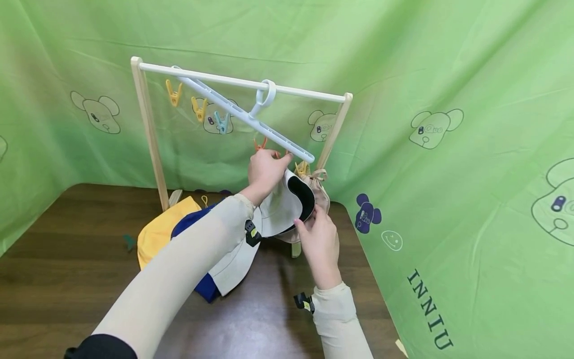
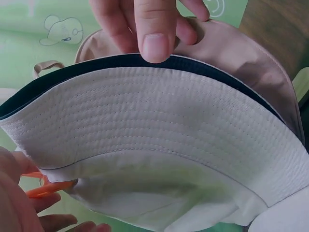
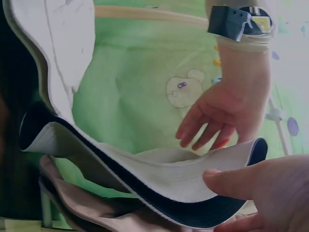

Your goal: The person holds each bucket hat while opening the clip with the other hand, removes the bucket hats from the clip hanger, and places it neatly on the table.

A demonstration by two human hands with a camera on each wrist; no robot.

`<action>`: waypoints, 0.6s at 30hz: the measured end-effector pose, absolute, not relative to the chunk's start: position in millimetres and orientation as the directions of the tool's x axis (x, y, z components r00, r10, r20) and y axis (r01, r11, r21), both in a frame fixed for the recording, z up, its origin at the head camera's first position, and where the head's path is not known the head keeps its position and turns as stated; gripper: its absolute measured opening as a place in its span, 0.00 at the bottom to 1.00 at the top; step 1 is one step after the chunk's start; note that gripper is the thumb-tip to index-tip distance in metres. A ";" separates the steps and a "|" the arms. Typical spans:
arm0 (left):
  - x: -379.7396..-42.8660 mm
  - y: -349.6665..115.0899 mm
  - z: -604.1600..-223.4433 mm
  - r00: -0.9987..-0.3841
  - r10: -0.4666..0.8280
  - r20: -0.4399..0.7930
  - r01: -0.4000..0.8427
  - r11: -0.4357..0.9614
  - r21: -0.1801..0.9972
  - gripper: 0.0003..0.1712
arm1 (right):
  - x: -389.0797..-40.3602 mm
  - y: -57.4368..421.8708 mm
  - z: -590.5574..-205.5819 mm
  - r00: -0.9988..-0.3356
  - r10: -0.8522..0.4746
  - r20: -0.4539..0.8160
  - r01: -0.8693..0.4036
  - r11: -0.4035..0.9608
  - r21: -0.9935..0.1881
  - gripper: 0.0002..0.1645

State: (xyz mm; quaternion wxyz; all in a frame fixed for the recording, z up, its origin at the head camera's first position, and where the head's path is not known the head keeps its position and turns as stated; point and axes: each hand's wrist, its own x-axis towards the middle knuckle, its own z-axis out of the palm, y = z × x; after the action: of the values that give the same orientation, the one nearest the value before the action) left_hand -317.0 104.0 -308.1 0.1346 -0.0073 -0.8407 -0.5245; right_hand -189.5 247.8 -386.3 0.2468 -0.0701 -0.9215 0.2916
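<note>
My left hand point(image 1: 265, 172) is raised under the right half of a pale blue clip hanger point(image 1: 251, 119). Its fingers pinch an orange clothespin point(image 2: 50, 186) by the edge of a white bucket hat point(image 2: 159, 101); whether the jaws grip the fabric, I cannot tell. My right hand point(image 1: 319, 244) holds the hat's brim, its thumb on the white face and its fingers behind the dark lining point(image 3: 183, 212). Behind this hat a beige hat point(image 1: 322, 192) with a tied cord hangs below a yellow clothespin point(image 1: 302, 168).
The hanger hooks onto a white rod point(image 1: 202, 76) on wooden posts. Yellow point(image 1: 173, 93) and light blue clothespins point(image 1: 221, 123) hang at its left. A yellow cloth item point(image 1: 159, 232) and a blue one point(image 1: 206, 289) lie on the brown table point(image 1: 58, 279). Green printed fabric point(image 1: 448, 189) encloses the space.
</note>
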 end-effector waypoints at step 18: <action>-315.6 110.6 -299.3 -0.965 -0.121 0.231 0.160 0.425 0.891 0.27 | -200.1 233.5 -408.0 -0.824 0.294 0.485 -0.122 0.744 -0.658 0.26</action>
State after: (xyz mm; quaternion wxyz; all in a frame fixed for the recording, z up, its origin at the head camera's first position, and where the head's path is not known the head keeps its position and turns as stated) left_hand -315.6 110.6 -299.3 0.1311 -0.0115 -0.8338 -0.5361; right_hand -200.1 233.5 -408.0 0.2928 -0.0486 -0.8866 0.3548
